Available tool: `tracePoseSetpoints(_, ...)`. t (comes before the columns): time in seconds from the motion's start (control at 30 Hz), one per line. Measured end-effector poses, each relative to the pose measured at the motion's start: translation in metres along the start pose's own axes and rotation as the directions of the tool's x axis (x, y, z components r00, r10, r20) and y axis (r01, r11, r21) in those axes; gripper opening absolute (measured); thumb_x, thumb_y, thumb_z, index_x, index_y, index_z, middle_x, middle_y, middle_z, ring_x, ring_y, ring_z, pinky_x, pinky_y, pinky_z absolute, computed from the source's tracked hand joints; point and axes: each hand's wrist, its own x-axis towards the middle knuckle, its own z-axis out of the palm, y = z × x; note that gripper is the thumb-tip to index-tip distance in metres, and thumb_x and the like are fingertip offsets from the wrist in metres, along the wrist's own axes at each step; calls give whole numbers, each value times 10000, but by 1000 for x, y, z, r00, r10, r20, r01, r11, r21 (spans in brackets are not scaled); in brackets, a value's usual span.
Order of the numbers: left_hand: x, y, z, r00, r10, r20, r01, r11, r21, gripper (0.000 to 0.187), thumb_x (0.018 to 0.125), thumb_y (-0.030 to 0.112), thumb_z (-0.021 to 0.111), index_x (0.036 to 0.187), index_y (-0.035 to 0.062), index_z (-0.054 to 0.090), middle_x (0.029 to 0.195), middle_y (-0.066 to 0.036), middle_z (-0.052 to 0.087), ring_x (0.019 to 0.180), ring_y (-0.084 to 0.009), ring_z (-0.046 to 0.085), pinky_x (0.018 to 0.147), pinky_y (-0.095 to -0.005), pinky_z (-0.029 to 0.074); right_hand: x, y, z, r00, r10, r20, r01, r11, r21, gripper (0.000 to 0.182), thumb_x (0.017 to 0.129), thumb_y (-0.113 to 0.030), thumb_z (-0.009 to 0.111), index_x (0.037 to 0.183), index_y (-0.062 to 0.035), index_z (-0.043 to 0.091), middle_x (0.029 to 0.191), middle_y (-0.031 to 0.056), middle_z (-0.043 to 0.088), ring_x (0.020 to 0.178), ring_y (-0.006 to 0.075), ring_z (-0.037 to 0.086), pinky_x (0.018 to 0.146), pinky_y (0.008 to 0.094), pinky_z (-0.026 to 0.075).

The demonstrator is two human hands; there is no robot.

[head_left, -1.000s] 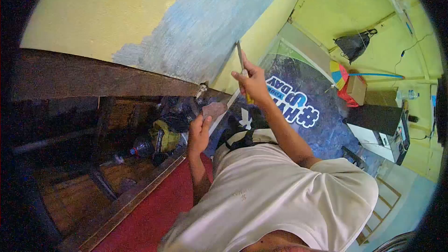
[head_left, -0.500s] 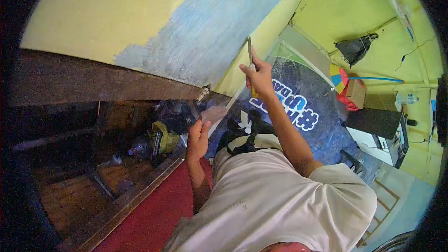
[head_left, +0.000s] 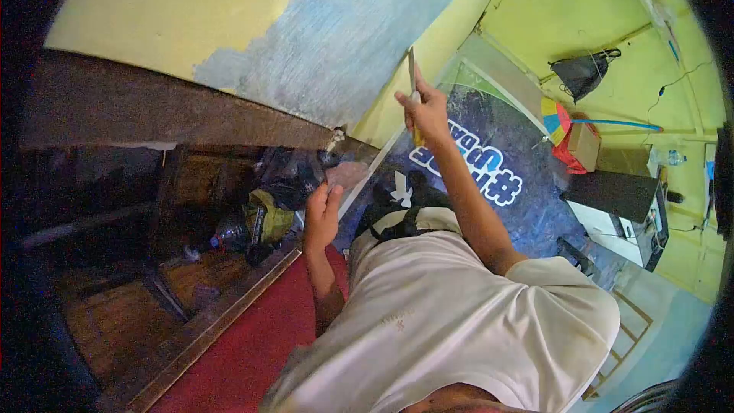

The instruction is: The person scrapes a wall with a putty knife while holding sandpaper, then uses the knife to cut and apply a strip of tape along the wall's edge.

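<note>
My right hand (head_left: 430,116) is closed round a putty knife (head_left: 412,67) with a thin metal blade and a yellowish handle. The blade points up, its tip overlapping the wall beside the border between the blue-grey patch (head_left: 336,38) and the yellow paint (head_left: 183,8). Lower and to the left, my left hand (head_left: 322,214) grips a flat pinkish piece (head_left: 348,174) between thumb and fingers, in front of my waist. The material of this piece does not show clearly.
A dark wooden beam (head_left: 153,111) runs below the painted wall. Beneath it are a bottle (head_left: 228,233) and a yellowish bag (head_left: 267,222). At right stand a dark-topped cabinet (head_left: 612,199) and a cardboard box (head_left: 585,147); a black bag (head_left: 585,73) hangs on the wall.
The view has shifted slightly. My right hand and the putty knife sit a little higher against the wall; my left hand keeps its hold on the pinkish piece.
</note>
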Motion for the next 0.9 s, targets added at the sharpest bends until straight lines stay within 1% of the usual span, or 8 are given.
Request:
tracePoseSetpoints(0.13,-3,-2,-4,998,-60,-16,62,970,233,293,1057,256,518,968,-11,601,810,-84,596,762,-158,513,738,-348,451,-26,-17,2,992,34,121,-41,997,59,758,892,-48,708,1562,-114,360,605,-19,496,430,86,450,400,265,377)
tracePoseSetpoints(0.23,-4,-17,2,999,-13,-42,17,995,94,317,1054,256,525,874,-6,536,724,-61,491,704,-144,422,658,-351,406,-9,-8,-8,994,15,106,-22,997,69,744,891,-47,714,1553,-110,381,599,-26,488,418,81,438,394,267,371)
tracePoseSetpoints(0.43,-5,0,11,988,135,-73,-128,987,98,300,1046,246,537,912,-23,548,725,-50,472,706,-127,426,641,-333,404,-16,-4,1,996,-19,84,18,1000,17,740,900,-71,719,1554,-111,373,602,-15,510,431,77,446,402,276,384)
tracePoseSetpoints(0.53,-10,-17,3,1000,9,-1,-9,997,82,287,1047,242,528,974,-29,585,765,-82,549,732,-143,486,685,-342,437,-9,-11,-2,1000,-12,28,13,1000,-16,724,900,-68,716,1547,-122,395,598,-11,523,423,75,449,400,274,388)
tracePoseSetpoints(0.63,-8,-30,5,996,83,-23,-80,991,106,300,1053,251,514,1015,-33,603,803,-115,596,744,-161,517,703,-349,448,-23,-16,-2,990,25,138,-23,1000,-14,745,909,-77,708,1562,-104,350,593,-19,499,431,79,450,404,270,387)
tracePoseSetpoints(0.73,-12,-18,1,999,-32,35,22,966,259,316,1057,264,505,1025,-35,606,790,-135,593,723,-173,510,685,-355,443,-2,-6,-7,998,-12,59,8,998,64,746,895,-74,724,1554,-122,378,608,-11,519,424,81,457,399,272,383)
tracePoseSetpoints(0.83,-12,9,14,980,188,-64,-182,979,89,327,1055,277,513,982,-32,590,732,-129,539,679,-174,457,634,-361,415,-17,-11,-1,996,18,83,-21,999,42,742,897,-69,720,1554,-135,382,602,-8,511,422,83,448,398,273,380)
tracePoseSetpoints(0.9,-14,7,8,991,124,-51,-114,979,166,310,1052,265,518,984,-26,597,727,-133,542,679,-173,462,635,-364,418,-28,-11,2,989,50,141,-57,997,43,743,903,-65,711,1559,-120,366,598,-14,496,426,86,445,399,273,380)
